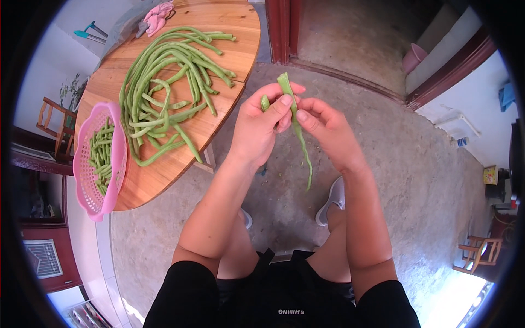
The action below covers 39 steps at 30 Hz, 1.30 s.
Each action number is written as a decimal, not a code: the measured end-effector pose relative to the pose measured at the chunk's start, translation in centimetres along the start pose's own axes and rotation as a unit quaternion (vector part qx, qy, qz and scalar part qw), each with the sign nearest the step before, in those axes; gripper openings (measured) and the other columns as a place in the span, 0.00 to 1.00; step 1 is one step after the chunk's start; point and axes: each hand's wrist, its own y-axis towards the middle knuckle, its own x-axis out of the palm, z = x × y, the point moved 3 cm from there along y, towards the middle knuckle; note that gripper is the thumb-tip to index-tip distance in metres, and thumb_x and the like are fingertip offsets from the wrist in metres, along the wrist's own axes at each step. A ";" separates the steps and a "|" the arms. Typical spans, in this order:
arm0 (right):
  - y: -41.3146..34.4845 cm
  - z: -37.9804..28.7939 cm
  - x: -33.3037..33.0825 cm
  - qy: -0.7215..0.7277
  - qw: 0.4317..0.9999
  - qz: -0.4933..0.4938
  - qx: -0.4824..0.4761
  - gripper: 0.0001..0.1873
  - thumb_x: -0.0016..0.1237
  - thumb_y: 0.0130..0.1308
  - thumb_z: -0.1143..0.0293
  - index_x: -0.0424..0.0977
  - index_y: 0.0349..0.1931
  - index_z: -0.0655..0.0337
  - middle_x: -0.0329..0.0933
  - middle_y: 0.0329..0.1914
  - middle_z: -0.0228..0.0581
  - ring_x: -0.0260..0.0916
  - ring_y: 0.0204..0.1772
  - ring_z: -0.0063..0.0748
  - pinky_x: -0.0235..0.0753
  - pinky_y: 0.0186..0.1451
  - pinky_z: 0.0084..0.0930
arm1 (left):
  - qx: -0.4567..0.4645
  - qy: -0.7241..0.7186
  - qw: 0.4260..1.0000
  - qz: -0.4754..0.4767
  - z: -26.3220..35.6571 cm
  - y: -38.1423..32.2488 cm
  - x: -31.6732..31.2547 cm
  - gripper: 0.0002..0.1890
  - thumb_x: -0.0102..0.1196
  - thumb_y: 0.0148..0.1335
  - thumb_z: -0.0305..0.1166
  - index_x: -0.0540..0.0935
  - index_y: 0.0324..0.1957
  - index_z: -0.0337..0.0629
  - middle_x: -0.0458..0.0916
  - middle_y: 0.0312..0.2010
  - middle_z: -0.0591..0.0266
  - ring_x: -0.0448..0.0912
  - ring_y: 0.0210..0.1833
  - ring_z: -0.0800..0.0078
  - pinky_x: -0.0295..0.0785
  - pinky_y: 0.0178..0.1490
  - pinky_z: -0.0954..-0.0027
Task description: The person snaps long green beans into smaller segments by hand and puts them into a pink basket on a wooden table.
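Above the floor, between my knees and the doorway, both hands hold one long green bean (299, 135). My left hand (262, 119) pinches it near its thick upper end, thumb across the pod. A short bean piece (265, 102) also sticks out of the left fist. Just below the left thumb, my right hand (324, 127) grips the same bean between thumb and fingers. Its thin, wavy tail hangs free beneath. To the left, a loose heap of long green beans (141, 92) lies curled on the wooden table (164, 176).
At the table's left edge stands a pink plastic basket (112, 197) with short bean pieces (102, 151) inside. A pink cloth (158, 18) lies at the table's far end. The concrete floor (410, 164) extends to a doorway with a raised sill (348, 78). A wooden chair (478, 254) stands lower right.
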 end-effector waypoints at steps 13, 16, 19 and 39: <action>-0.1 -0.8 -0.4 -0.283 0.937 0.133 -0.156 0.05 0.52 0.56 0.74 0.75 0.33 0.63 0.71 0.27 0.37 0.71 0.30 0.29 0.70 0.33 0.23 | 0.308 0.503 0.797 0.129 2.6 -0.5 -0.4 0.15 0.54 0.50 0.19 0.77 0.42 0.41 0.72 0.41 0.60 0.71 0.30 0.74 0.67 0.33 0.75; -0.2 -0.9 -0.2 -0.369 0.896 0.154 -0.191 0.04 0.51 0.56 0.73 0.75 0.32 0.61 0.72 0.29 0.38 0.72 0.30 0.37 0.70 0.32 0.28 | 0.366 0.621 0.691 0.052 2.0 -0.8 0.5 0.15 0.55 0.44 0.18 0.78 0.38 0.40 0.72 0.38 0.58 0.73 0.35 0.64 0.70 0.36 0.69; -0.5 -1.2 -0.1 -0.415 0.871 0.158 -0.211 0.04 0.51 0.56 0.72 0.75 0.31 0.60 0.72 0.30 0.37 0.72 0.32 0.41 0.70 0.33 0.32 | 0.361 0.662 0.656 0.034 1.2 -0.8 1.1 0.15 0.58 0.40 0.19 0.79 0.34 0.41 0.74 0.35 0.59 0.74 0.36 0.60 0.71 0.36 0.66; -0.7 -1.3 -1.8 -0.190 0.975 0.058 -0.104 0.06 0.51 0.58 0.75 0.76 0.34 0.68 0.65 0.24 0.29 0.60 0.29 0.18 0.61 0.31 0.17 | 0.146 0.417 0.896 0.048 0.8 -0.6 0.4 0.06 0.61 0.51 0.23 0.82 0.33 0.39 0.71 0.25 0.67 0.68 0.28 0.79 0.63 0.32 0.78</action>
